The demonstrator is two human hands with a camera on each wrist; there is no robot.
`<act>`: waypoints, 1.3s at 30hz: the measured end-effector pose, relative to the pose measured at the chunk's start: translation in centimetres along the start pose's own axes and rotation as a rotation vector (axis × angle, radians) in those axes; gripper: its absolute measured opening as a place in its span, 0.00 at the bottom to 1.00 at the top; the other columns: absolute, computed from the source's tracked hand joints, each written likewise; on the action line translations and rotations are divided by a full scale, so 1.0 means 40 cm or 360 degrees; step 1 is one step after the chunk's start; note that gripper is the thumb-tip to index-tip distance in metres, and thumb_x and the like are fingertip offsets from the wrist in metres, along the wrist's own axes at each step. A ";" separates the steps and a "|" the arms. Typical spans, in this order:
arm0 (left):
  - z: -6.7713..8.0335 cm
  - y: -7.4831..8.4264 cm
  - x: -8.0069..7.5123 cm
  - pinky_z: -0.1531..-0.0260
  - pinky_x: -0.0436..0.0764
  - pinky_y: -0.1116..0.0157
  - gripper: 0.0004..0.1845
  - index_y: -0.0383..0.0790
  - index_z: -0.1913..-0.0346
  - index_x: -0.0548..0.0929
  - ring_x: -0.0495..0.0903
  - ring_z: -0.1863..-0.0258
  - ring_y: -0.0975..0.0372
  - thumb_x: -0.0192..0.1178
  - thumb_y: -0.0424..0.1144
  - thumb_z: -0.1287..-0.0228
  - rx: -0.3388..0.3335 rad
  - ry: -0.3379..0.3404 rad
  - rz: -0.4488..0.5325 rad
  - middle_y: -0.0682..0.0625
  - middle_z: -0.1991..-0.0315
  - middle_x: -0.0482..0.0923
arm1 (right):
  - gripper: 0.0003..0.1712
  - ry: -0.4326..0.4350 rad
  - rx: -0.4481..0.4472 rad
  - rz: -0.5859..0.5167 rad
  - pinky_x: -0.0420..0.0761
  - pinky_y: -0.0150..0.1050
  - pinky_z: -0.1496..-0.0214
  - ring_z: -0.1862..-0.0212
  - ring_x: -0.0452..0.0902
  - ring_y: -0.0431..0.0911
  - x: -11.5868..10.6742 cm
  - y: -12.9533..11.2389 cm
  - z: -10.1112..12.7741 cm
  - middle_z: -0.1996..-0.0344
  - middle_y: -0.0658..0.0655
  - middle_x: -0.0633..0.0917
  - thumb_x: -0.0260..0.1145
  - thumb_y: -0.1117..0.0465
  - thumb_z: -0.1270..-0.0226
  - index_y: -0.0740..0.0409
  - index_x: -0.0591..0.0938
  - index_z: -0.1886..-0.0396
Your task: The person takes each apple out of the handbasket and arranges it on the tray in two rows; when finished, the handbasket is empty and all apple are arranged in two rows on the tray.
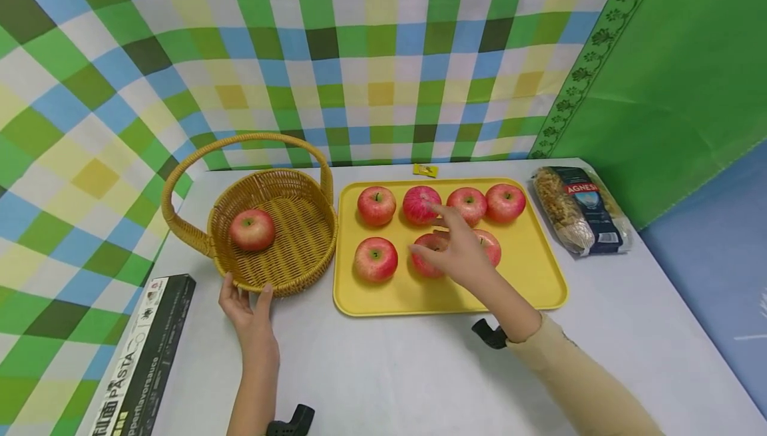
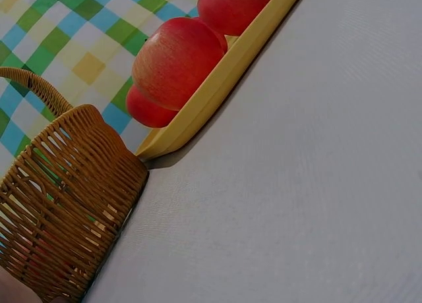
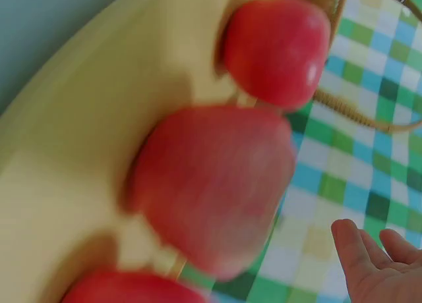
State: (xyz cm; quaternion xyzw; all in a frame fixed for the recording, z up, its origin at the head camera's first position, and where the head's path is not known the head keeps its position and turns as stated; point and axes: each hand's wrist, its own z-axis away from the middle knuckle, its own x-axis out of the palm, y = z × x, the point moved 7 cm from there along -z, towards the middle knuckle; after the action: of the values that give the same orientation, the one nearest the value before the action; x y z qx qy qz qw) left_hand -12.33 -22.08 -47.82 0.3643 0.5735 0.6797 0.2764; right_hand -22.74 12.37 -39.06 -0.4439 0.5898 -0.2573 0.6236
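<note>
A wicker basket with a tall arched handle stands on the left, one red apple inside it. My left hand touches the basket's near side, thumb and fingers spread apart; in the left wrist view only a bit of it shows beside the weave. Several red apples lie in two rows on a yellow tray. Over the tray is my right hand, thumb and fingers apart with nothing between them, partly covering the middle apples. The right wrist view shows its fingers extended.
A packet of pasta lies right of the tray, and a small yellow sachet behind it. At the left edge is a long black-and-white pasta box. A checked cloth hangs at the back of the white table.
</note>
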 end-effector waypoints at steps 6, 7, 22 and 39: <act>0.002 0.001 -0.001 0.28 0.46 0.60 0.38 0.56 0.28 0.46 0.39 0.26 0.61 0.57 0.37 0.30 0.0009 0.0002 -0.0017 0.55 0.25 0.38 | 0.45 -0.0096 -0.0150 -0.0009 0.75 0.48 0.40 0.40 0.71 0.51 0.107 -0.066 -0.035 0.38 0.55 0.71 0.76 0.52 0.46 0.55 0.65 0.31; 0.002 0.002 0.000 0.28 0.46 0.59 0.38 0.56 0.28 0.46 0.39 0.26 0.61 0.57 0.37 0.30 0.0013 -0.0002 -0.0012 0.54 0.25 0.38 | 0.45 -0.0111 -0.0168 -0.0014 0.75 0.48 0.40 0.40 0.71 0.51 0.123 -0.075 -0.039 0.38 0.55 0.71 0.76 0.52 0.45 0.55 0.65 0.31; -0.001 0.004 0.000 0.28 0.46 0.60 0.38 0.56 0.27 0.45 0.38 0.25 0.60 0.56 0.33 0.30 -0.0002 0.0008 0.0012 0.55 0.25 0.37 | 0.47 -0.0319 -0.0295 0.0125 0.72 0.40 0.38 0.39 0.70 0.49 0.354 -0.196 -0.145 0.36 0.55 0.69 0.73 0.45 0.45 0.54 0.63 0.29; -0.008 0.010 -0.005 0.29 0.52 0.57 0.40 0.55 0.27 0.47 0.38 0.26 0.58 0.58 0.32 0.32 -0.0053 0.0019 0.0042 0.55 0.25 0.38 | 0.49 -0.0350 -0.0197 0.0320 0.74 0.35 0.41 0.40 0.71 0.46 0.595 -0.293 -0.271 0.37 0.57 0.71 0.74 0.45 0.46 0.61 0.64 0.30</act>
State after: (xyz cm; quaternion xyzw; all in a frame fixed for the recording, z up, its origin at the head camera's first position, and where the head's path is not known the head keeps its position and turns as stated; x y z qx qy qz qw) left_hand -12.48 -22.50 -47.49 0.3630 0.5588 0.6951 0.2700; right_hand -26.72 -15.98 -40.09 -0.4457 0.5742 -0.1067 0.6785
